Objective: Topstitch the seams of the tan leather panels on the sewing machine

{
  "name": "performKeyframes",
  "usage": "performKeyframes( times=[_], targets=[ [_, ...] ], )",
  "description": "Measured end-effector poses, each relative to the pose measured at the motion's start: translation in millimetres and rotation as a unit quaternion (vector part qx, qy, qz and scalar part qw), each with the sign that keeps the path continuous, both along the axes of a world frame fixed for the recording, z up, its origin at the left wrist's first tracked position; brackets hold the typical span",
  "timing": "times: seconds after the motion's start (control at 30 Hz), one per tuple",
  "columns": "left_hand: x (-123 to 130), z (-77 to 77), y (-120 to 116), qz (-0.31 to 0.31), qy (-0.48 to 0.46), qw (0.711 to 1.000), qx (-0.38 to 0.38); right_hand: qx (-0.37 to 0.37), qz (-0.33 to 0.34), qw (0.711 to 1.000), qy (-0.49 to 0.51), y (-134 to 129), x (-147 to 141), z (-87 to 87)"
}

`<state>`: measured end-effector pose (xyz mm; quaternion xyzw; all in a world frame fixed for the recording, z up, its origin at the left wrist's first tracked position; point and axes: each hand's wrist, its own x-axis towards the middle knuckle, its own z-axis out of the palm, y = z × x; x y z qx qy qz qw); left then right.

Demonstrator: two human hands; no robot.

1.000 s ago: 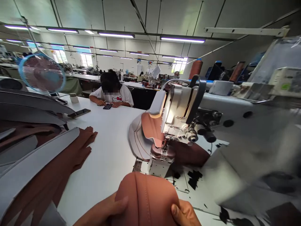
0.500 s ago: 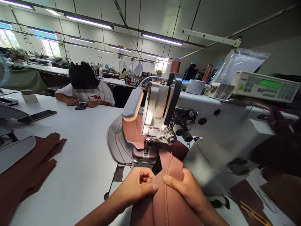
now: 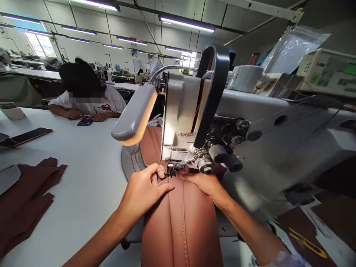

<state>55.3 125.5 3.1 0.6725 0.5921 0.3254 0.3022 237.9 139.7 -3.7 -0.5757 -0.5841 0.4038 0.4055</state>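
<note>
At the industrial sewing machine (image 3: 244, 126), the stitched tan leather panel (image 3: 180, 230) lies just before the presser foot (image 3: 171, 170); it is best kept flat, seam aligned, by the left hand (image 3: 143, 193) and right hand (image 3: 201, 183), whose fingers rest open, not gripping

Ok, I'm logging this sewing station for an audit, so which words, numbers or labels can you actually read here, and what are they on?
No text is legible.
Control box, green display and keys: too blurred to read.
Posters on the far wall: too small to read.
Co-worker's T-shirt: a cartoon cat print with a bow, no words visible.
</note>
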Motion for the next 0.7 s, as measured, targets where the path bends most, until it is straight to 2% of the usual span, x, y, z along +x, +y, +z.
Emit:
performKeyframes(
  times=[0.17,0.3,0.43,0.5,0.6,0.7],
  targets=[
    [-3,2.8,7,-0.018,0.086,0.996,0.027,-0.021,0.015,0.999,0.033,8,2,-7.5],
    [-1,1.2,10,-0.024,0.088,0.996,0.018,-0.006,0.031,0.998,0.055,8,2,-4.9],
    [-3,2.2,12,-0.035,0.075,0.996,0.014,0.006,0.043,0.997,0.062,7,1,0.7],
    [-5,4.8,12,-0.062,0.046,0.997,-0.008,0.010,0.046,0.997,0.060,8,2,0.6],
    [-8,8.7,13,-0.100,-0.008,0.993,-0.066,0.018,0.034,0.998,0.044,11,7,-5.5],
    [-10,9.6,15,-0.100,-0.019,0.991,-0.090,0.038,0.007,0.999,0.027,15,15,-16.2]
  ],
)
